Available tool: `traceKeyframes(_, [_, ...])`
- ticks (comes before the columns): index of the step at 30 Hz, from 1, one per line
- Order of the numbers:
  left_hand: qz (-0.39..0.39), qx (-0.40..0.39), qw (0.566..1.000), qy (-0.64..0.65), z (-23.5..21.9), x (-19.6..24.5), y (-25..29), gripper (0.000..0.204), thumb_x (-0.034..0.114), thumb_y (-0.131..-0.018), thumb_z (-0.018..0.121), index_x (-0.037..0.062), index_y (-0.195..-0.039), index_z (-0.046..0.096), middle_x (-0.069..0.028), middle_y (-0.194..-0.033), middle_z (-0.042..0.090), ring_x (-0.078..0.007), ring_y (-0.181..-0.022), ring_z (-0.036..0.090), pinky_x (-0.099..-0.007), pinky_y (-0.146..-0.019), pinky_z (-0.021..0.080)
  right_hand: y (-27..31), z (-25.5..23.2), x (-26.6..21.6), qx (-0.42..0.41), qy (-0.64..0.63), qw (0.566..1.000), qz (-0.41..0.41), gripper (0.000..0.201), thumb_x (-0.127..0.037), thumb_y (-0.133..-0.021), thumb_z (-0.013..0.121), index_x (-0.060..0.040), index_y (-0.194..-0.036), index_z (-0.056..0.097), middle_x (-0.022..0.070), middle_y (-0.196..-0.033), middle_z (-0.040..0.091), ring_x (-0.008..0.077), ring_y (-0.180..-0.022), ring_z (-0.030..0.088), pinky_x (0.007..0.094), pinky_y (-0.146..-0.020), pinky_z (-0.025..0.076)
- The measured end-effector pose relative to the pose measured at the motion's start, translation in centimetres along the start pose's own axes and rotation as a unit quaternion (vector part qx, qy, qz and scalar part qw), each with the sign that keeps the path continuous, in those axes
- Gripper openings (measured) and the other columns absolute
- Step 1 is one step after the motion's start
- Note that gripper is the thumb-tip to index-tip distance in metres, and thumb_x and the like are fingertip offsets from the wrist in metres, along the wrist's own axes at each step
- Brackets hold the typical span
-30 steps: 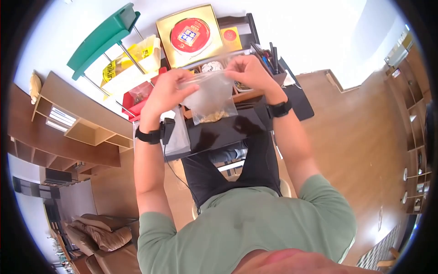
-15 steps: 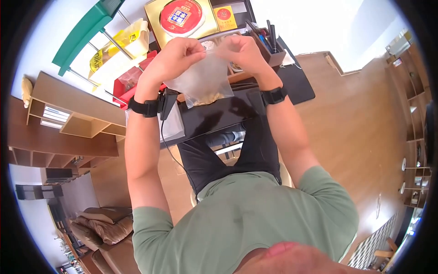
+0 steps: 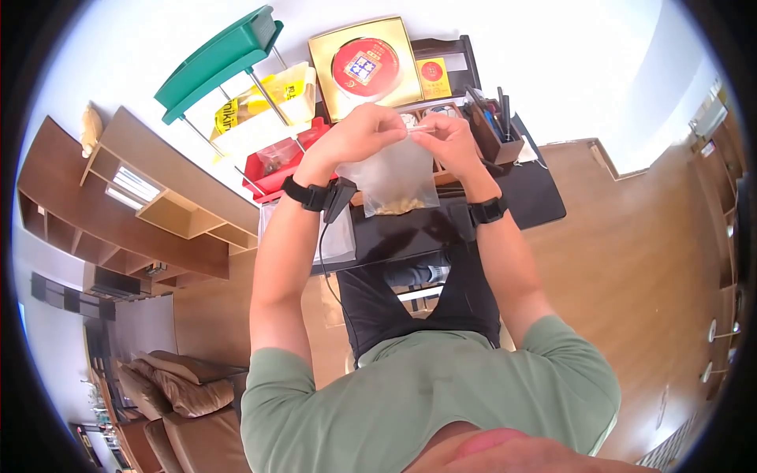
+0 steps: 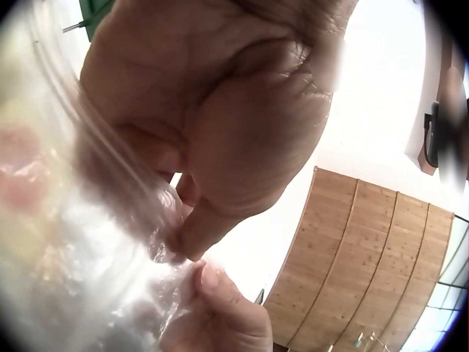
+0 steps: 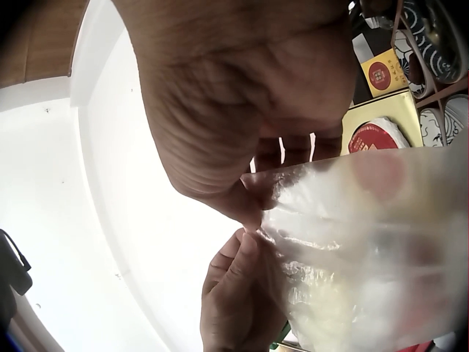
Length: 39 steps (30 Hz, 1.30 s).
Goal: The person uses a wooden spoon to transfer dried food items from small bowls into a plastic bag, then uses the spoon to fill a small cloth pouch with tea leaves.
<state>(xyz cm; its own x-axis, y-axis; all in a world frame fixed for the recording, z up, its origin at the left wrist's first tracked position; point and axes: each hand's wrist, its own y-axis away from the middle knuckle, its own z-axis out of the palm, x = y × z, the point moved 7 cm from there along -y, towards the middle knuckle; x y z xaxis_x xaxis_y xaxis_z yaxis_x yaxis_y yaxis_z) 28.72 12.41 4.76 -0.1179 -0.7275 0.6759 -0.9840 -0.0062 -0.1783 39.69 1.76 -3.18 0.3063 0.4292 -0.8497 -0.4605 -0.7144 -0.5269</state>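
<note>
A clear plastic zip bag hangs upright above the dark desk, with small yellowish pieces gathered in its bottom. My left hand pinches the bag's top edge between thumb and fingers. Close beside it, my right hand pinches the same edge, and the two thumbs almost meet. In the left wrist view, the bag's zip strip runs up past the palm. The right wrist view has the crinkled plastic stretching away from both sets of fingertips.
Behind the hands stand a gold box with a red round label and a small yellow card. A pen holder is at the right. On the left are a red bin and a green rack. The desk's front edge borders the lap.
The hands were apart along the bag's top and have come together, fingertips now meeting there. The bag stays held up. The head view has shifted.
</note>
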Motion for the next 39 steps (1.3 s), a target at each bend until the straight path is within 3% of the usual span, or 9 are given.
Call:
traceKeyframes(2, [-0.010,0.001,1.000,0.004,0.1,-0.3,0.1,0.009,0.008,-0.095,0.067,-0.0005,-0.091,0.068,0.0020,-0.078,0.063,-0.0056,-0.075,0.054,-0.0257,-0.070,0.046,0.1,0.2,-0.1,0.010,-0.013,1.000,-0.007,0.003,0.000,-0.091,0.071,0.0022,-0.094,0.070,-0.0013,-0.090,0.065,0.0054,-0.085,0.059,0.0218,-0.075,0.046])
traceKeyframes(4, [-0.014,0.004,1.000,0.003,-0.5,-0.1,-0.4,0.008,0.007,-0.095,0.067,-0.0001,-0.091,0.067,0.0024,-0.078,0.062,-0.0056,-0.075,0.054,-0.0252,-0.070,0.046,-0.2,0.0,0.2,0.043,-0.040,0.998,0.011,0.016,-0.014,-0.086,0.077,-0.0002,-0.095,0.074,0.0028,-0.088,0.072,0.0079,-0.080,0.063,0.0271,-0.072,0.051])
traceKeyframes(8, [-0.025,0.001,0.999,0.022,0.2,-0.5,0.1,0.006,0.005,-0.095,0.068,0.0007,-0.091,0.067,0.0027,-0.079,0.063,-0.0051,-0.075,0.054,-0.0245,-0.070,0.047,0.4,-0.4,0.3,0.048,-0.069,0.996,0.023,0.017,-0.014,-0.087,0.077,-0.0001,-0.096,0.074,0.0022,-0.088,0.072,0.0068,-0.078,0.062,0.0262,-0.070,0.051])
traceKeyframes(10, [-0.029,0.008,0.999,0.012,-0.2,0.0,-0.2,0.006,0.006,-0.095,0.068,0.0003,-0.092,0.067,0.0030,-0.080,0.062,-0.0049,-0.076,0.055,-0.0244,-0.070,0.047,0.3,-0.6,0.1,0.057,-0.054,0.996,0.029,0.006,-0.006,-0.093,0.072,-0.0006,-0.091,0.071,-0.0032,-0.087,0.069,0.0032,-0.077,0.059,0.0205,-0.070,0.047])
traceKeyframes(20, [0.010,0.014,1.000,-0.017,-0.1,0.0,-0.5,0.014,0.012,-0.097,0.066,-0.0020,-0.096,0.068,0.0008,-0.080,0.063,-0.0068,-0.077,0.055,-0.0258,-0.071,0.047,0.8,-0.5,0.0,0.069,-0.077,0.993,0.061,0.011,-0.013,-0.088,0.076,-0.0024,-0.089,0.074,-0.0009,-0.083,0.070,0.0050,-0.075,0.062,0.0229,-0.067,0.049])
traceKeyframes(24, [0.025,0.042,0.997,-0.059,0.4,-0.2,-0.3,0.015,0.012,-0.097,0.065,-0.0024,-0.096,0.067,-0.0018,-0.079,0.063,-0.0083,-0.076,0.055,-0.0273,-0.070,0.047,0.5,-0.4,0.9,0.078,-0.039,0.996,0.017,0.012,-0.014,-0.089,0.076,-0.0024,-0.090,0.074,0.0001,-0.087,0.071,0.0051,-0.077,0.063,0.0224,-0.068,0.050])
traceKeyframes(32, [0.121,0.106,0.972,-0.170,0.5,2.3,0.2,0.015,0.012,-0.097,0.061,-0.0036,-0.096,0.063,-0.0202,-0.085,0.066,-0.0325,-0.075,0.060,-0.0384,-0.073,0.050,1.0,0.8,-0.5,0.106,-0.052,0.993,-0.008,0.014,-0.012,-0.089,0.075,-0.0015,-0.098,0.075,0.0027,-0.091,0.074,0.0061,-0.081,0.065,0.0248,-0.072,0.052])
traceKeyframes(35, [0.092,0.084,0.982,-0.145,0.5,2.2,0.5,0.014,0.010,-0.096,0.062,-0.0033,-0.097,0.063,-0.0193,-0.086,0.066,-0.0330,-0.077,0.061,-0.0381,-0.073,0.050,1.3,0.4,-1.4,0.106,0.052,0.992,-0.046,0.017,-0.012,-0.089,0.075,-0.0002,-0.102,0.075,0.0033,-0.090,0.074,0.0055,-0.081,0.065,0.0245,-0.072,0.052])
traceKeyframes(39, [0.092,0.072,0.982,-0.151,0.3,1.3,1.3,0.012,0.008,-0.095,0.061,-0.0029,-0.098,0.063,-0.0189,-0.087,0.066,-0.0324,-0.078,0.062,-0.0377,-0.074,0.050,1.6,0.4,-1.4,0.117,0.064,0.988,-0.075,0.011,-0.008,-0.092,0.072,0.0018,-0.097,0.074,-0.0002,-0.084,0.070,0.0056,-0.078,0.060,0.0233,-0.070,0.048])
